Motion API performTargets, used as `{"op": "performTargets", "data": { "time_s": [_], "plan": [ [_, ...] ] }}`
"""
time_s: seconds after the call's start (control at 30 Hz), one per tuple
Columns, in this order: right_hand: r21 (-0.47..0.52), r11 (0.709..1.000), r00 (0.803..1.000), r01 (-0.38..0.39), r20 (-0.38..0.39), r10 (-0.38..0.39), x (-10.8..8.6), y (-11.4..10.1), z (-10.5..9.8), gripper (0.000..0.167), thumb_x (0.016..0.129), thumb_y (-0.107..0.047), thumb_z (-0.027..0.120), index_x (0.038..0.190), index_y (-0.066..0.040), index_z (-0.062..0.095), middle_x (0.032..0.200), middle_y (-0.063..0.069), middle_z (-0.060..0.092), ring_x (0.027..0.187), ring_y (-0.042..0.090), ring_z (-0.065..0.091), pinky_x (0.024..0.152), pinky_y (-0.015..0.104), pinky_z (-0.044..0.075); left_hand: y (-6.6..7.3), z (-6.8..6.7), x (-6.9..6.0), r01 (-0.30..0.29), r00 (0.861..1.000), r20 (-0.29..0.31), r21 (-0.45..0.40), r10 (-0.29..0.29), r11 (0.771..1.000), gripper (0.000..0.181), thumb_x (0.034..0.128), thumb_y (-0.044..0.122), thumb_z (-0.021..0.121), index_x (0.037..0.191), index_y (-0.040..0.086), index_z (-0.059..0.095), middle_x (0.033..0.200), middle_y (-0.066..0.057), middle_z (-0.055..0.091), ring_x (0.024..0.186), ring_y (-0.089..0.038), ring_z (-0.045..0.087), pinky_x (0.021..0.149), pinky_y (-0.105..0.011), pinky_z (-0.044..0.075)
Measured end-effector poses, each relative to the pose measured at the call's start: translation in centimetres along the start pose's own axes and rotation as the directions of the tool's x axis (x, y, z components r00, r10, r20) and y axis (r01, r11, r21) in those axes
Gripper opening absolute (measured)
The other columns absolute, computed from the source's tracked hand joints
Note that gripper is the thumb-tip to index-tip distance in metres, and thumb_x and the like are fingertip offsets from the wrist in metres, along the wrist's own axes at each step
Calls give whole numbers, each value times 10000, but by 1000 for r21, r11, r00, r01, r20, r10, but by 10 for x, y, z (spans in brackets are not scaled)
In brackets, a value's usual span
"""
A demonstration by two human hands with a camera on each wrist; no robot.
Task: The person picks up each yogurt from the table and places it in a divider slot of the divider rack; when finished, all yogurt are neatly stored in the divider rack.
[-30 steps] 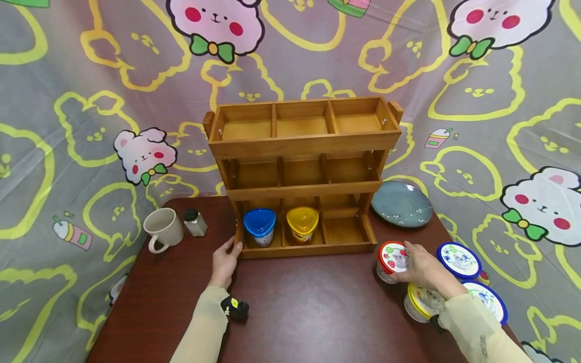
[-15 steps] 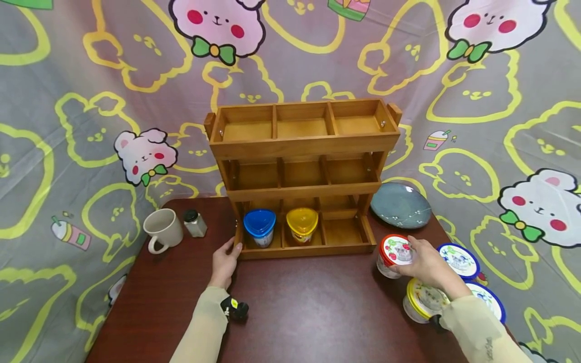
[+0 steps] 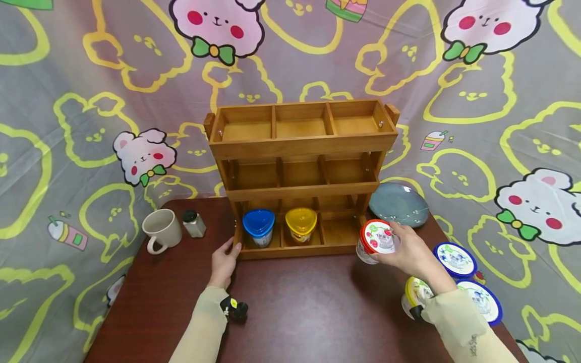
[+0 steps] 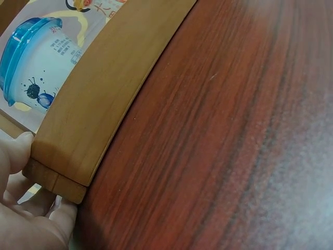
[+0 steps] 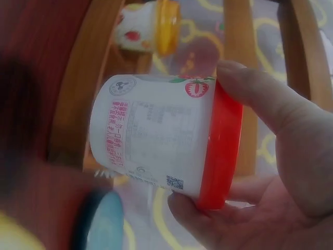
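My right hand (image 3: 410, 253) pinches the red-lidded white tub (image 3: 379, 238) by its rim, just in front of the shelf's bottom right compartment. In the right wrist view, fingers and thumb close around the red lid (image 5: 223, 148). With my left hand (image 3: 223, 262) I grip the lower left front corner of the wooden shelf (image 3: 299, 250); the left wrist view shows the thumb over the board (image 4: 93, 104) and fingers beneath its end. A blue-lidded cup (image 3: 259, 227) stands in the bottom left compartment, a yellow-lidded cup (image 3: 301, 224) in the bottom middle one.
Right of the shelf lies a blue-grey plate (image 3: 399, 204). A yellow-lidded tub (image 3: 414, 297) sits partly behind my right wrist, beside two blue-lidded tubs (image 3: 455, 259). At the left stand a beige mug (image 3: 163, 229) and a small black-capped jar (image 3: 194, 224). Patterned cloth hangs behind.
My right hand has lifted the red-lidded tub and carried it left and toward the shelf, partly over its right front corner. My left hand has stayed at the shelf's corner.
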State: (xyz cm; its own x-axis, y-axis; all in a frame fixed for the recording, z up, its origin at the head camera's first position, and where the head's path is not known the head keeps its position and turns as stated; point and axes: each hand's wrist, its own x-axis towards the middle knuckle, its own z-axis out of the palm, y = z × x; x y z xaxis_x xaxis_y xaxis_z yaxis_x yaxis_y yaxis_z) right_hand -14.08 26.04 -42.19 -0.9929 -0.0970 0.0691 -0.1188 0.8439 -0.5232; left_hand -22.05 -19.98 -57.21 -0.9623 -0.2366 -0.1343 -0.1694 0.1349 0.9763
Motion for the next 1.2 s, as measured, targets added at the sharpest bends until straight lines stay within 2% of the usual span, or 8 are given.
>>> {"op": "performTargets", "data": {
  "time_s": [0.33,0.47,0.67,0.83,0.93,1.2],
  "plan": [
    [49,997,998,58,-27,-57,25,-26,26,1030,722,-413,872,1427,151,376,1289,344,484,1100,419,529,967,578,431,-2,1,0,-5,1000,2,-6,5,1000,497,1023,207,573,1461,0,461,1489,-190,443,1372,-331,387,1117,-486,323],
    [56,996,998,62,2,-62,41,-28,32,1052,723,-423,874,1432,160,361,1273,341,495,1101,411,526,974,566,427,-3,1,0,-4,1000,7,-9,4,1000,495,1026,203,567,1465,4,457,1480,-194,451,1352,-330,413,1110,-484,335],
    [57,997,997,50,57,-53,70,-26,38,1042,735,-391,874,1436,168,343,1281,348,491,1127,425,514,995,564,412,-2,1,1,-3,1000,11,-13,4,1000,498,1025,212,570,1465,8,458,1476,-191,456,1342,-323,424,1106,-476,343],
    [67,997,995,34,96,-40,91,-19,43,1006,738,-352,879,1425,164,355,1201,288,559,1057,387,559,953,534,449,-3,0,2,-1,1000,9,-12,1,1000,499,1022,207,577,1464,8,461,1479,-189,455,1346,-323,420,1108,-474,341],
    [70,998,994,9,112,-17,101,-15,47,992,734,-329,884,1430,147,362,1177,248,589,1037,359,574,942,512,459,-3,0,2,-5,1000,8,-14,6,1000,507,1017,208,586,1461,-4,460,1474,-204,456,1338,-335,426,1104,-483,342],
    [43,998,987,-39,157,32,118,-5,62,1027,729,-322,886,1450,142,322,1269,306,535,1116,392,545,1002,522,422,-3,0,2,12,1000,4,-21,-12,1000,505,1013,201,593,1456,-5,466,1455,-209,475,1299,-324,469,1091,-477,363]
  ]
}}
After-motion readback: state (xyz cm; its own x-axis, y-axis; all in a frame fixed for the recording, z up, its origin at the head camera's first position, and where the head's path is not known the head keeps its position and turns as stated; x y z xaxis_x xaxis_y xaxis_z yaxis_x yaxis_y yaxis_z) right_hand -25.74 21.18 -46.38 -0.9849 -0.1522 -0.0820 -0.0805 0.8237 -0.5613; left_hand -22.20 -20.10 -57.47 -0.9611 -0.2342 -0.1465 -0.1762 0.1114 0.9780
